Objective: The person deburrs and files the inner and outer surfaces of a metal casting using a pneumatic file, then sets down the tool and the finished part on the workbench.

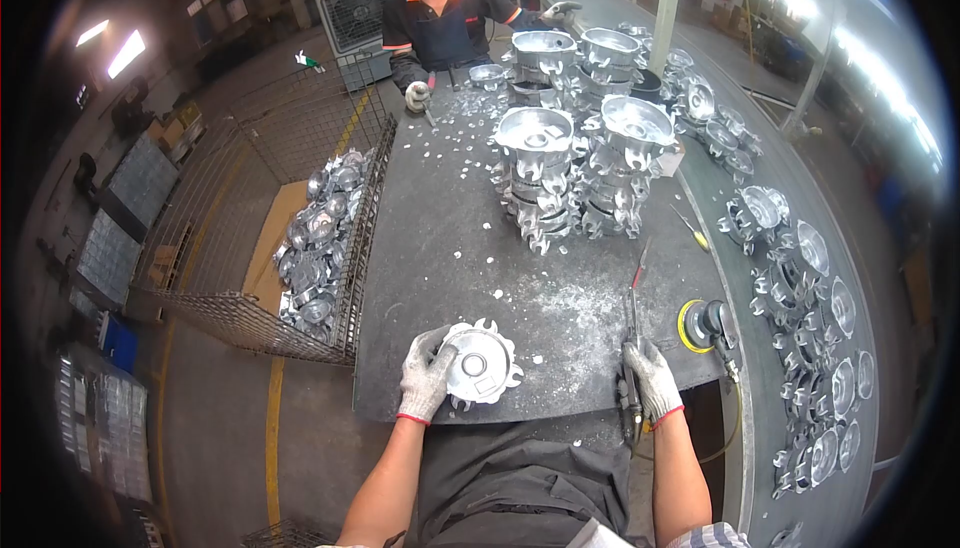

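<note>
My left hand (427,376), in a pale knit glove with a red cuff, grips the left edge of a round silver metal casting (476,362). The casting lies at the near edge of the dark worktable (430,248), its face up, with notched lugs around its rim. My right hand (653,380), gloved the same way, is closed around a long, slim dark hand tool (632,398). That tool points away from me; its exact kind is unclear. To the right of this hand sits a disc sander (703,326) with a yellow-rimmed pad.
Stacked castings (536,133) stand on the far half of the table. A yellow-handled tool (698,240) lies near the right edge. More castings line the conveyor (740,388). At left, a wire cage (250,218) holds castings. Across the table, a masked co-worker (450,23) wears gloves.
</note>
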### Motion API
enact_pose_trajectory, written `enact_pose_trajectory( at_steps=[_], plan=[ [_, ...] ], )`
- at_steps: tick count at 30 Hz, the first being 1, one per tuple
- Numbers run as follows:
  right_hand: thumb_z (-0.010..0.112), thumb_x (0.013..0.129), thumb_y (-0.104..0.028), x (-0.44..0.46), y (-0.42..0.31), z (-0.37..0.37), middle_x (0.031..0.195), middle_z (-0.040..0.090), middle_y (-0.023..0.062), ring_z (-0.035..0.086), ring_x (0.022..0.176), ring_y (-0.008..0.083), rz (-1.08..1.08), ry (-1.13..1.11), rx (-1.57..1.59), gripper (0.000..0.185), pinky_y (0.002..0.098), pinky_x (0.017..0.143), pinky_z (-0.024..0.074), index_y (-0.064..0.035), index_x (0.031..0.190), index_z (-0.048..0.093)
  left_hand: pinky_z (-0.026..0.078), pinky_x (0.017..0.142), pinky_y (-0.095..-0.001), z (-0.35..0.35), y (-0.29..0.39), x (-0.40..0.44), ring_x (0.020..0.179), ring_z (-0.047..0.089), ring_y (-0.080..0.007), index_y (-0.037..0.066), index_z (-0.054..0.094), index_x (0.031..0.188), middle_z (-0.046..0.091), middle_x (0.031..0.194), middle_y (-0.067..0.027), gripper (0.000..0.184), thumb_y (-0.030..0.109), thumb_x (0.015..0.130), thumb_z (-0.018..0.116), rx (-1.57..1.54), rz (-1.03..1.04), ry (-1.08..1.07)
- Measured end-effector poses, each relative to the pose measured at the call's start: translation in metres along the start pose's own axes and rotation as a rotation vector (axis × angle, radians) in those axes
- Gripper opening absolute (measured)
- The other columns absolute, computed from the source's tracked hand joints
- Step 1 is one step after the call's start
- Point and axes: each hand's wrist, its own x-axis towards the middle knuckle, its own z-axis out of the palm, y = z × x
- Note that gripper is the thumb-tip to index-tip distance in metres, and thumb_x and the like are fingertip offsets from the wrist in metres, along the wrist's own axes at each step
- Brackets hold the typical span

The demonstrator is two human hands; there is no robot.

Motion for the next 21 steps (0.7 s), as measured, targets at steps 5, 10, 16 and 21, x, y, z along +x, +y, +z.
enact_pose_trajectory(
  at_steps=[5,10,16,21],
  plan=[
    [0.067,0.098,-0.026,-0.0042,-0.0043,0.0037,0.066,0.058,0.0004,0.055,0.045,0.0126,0.015,0.007,0.009,0.018,0.0285,0.037,0.0442,-0.0149,0.106,0.056,0.050,0.097,-0.0341,0.0000,0.0010,-0.0001,0.113,0.063,-0.0215,0.005,0.067,0.127,0.064,0.125,-0.0102,0.036,0.009,0.091,0.069,-0.013,0.001,-0.003],
    [0.066,0.098,-0.026,-0.0030,-0.0030,0.0031,0.066,0.058,0.0005,0.054,0.044,0.0127,0.014,0.010,0.006,0.018,0.0288,0.037,0.0444,-0.0149,0.107,0.055,0.050,0.098,-0.0341,0.0001,-0.0009,0.0001,0.114,0.062,-0.0218,0.005,0.067,0.127,0.063,0.125,-0.0105,0.036,0.009,0.091,0.069,-0.028,0.007,-0.005],
    [0.067,0.098,-0.027,-0.0030,-0.0035,0.0033,0.066,0.058,0.0006,0.054,0.044,0.0129,0.009,0.006,0.001,0.018,0.0290,0.037,0.0444,-0.0149,0.106,0.055,0.050,0.097,-0.0341,0.0002,0.0012,-0.0004,0.113,0.063,-0.0217,0.006,0.068,0.126,0.064,0.124,-0.0103,0.035,0.010,0.091,0.069,-0.004,-0.014,0.004],
    [0.066,0.098,-0.027,-0.0032,-0.0037,0.0029,0.066,0.058,0.0006,0.055,0.044,0.0130,0.008,0.003,-0.004,0.018,0.0290,0.036,0.0442,-0.0148,0.105,0.055,0.051,0.095,-0.0333,-0.0006,0.0037,-0.0008,0.112,0.064,-0.0207,0.002,0.064,0.129,0.065,0.124,-0.0111,0.037,0.007,0.092,0.066,0.027,0.012,-0.010]
  ],
)
